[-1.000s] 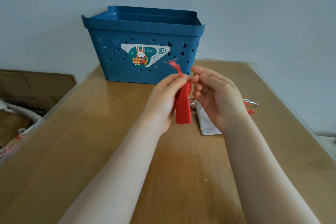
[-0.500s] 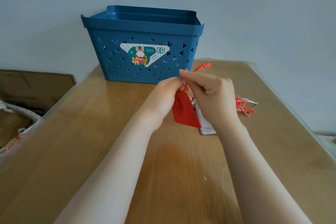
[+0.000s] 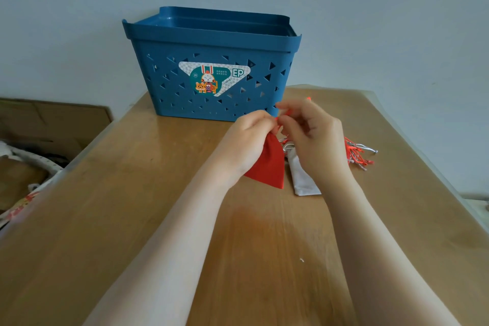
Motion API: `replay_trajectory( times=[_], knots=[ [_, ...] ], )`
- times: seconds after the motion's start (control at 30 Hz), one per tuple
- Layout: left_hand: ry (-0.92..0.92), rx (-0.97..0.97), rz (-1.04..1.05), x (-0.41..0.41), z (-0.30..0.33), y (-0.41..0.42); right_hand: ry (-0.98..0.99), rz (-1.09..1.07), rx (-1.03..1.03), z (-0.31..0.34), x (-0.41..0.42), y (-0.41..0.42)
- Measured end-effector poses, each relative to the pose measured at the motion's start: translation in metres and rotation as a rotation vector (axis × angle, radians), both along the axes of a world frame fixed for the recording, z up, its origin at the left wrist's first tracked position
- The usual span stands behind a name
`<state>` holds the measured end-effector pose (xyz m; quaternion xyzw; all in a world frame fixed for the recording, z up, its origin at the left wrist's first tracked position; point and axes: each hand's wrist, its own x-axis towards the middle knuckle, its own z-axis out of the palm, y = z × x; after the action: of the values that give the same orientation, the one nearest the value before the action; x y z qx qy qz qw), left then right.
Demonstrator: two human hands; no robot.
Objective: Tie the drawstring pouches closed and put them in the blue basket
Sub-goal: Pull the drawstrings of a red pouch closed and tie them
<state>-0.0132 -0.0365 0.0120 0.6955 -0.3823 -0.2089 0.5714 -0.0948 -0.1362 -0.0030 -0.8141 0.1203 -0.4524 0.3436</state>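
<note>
A small red drawstring pouch (image 3: 270, 164) hangs above the wooden table (image 3: 132, 219). My left hand (image 3: 248, 140) pinches its gathered neck. My right hand (image 3: 309, 135) pinches the red drawstring just right of the neck, a cord end sticking up behind its fingers. A white pouch (image 3: 303, 180) lies flat on the table under my right hand, partly hidden by it. Loose red and white drawstrings (image 3: 357, 153) of more pouches show to the right of my wrist. The blue basket (image 3: 211, 34) stands at the table's far edge, its inside hidden from here.
The table's right edge runs close to the pouches. A cardboard box (image 3: 53, 124) and some fabric clutter (image 3: 21, 180) sit off the table's left side. A pale wall stands right behind the basket.
The red pouch has swung from hanging straight down to tilting left. My right hand shifted from beside the neck to over it, working the cord, whose loose end moved from left to right.
</note>
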Motion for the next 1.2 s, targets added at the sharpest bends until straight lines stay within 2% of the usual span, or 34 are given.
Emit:
replay_trajectory(
  times=[0.3, 0.4, 0.53, 0.67, 0.9, 1.03, 1.2],
  knots=[
    [0.008, -0.080, 0.076, -0.001, 0.001, 0.001, -0.024, -0.029, 0.172, 0.008, -0.002, 0.006],
    [-0.082, -0.038, 0.088, -0.001, 0.001, 0.001, -0.013, -0.074, 0.089, 0.007, -0.002, 0.004],
    [-0.075, -0.044, 0.090, -0.001, 0.004, 0.002, 0.027, -0.111, -0.020, 0.007, -0.003, 0.002],
    [-0.108, -0.052, 0.085, -0.002, 0.006, 0.003, 0.004, -0.141, -0.215, 0.008, -0.003, 0.000],
    [-0.147, -0.101, 0.100, -0.003, 0.007, 0.003, 0.066, -0.095, -0.227, 0.015, -0.007, -0.002],
    [-0.314, -0.084, 0.103, -0.005, 0.007, 0.004, 0.103, -0.100, -0.201, 0.020, -0.011, -0.001],
    [-0.527, -0.093, 0.182, 0.002, 0.005, 0.005, 0.230, -0.013, 0.012, 0.022, -0.011, 0.003]
  ],
)
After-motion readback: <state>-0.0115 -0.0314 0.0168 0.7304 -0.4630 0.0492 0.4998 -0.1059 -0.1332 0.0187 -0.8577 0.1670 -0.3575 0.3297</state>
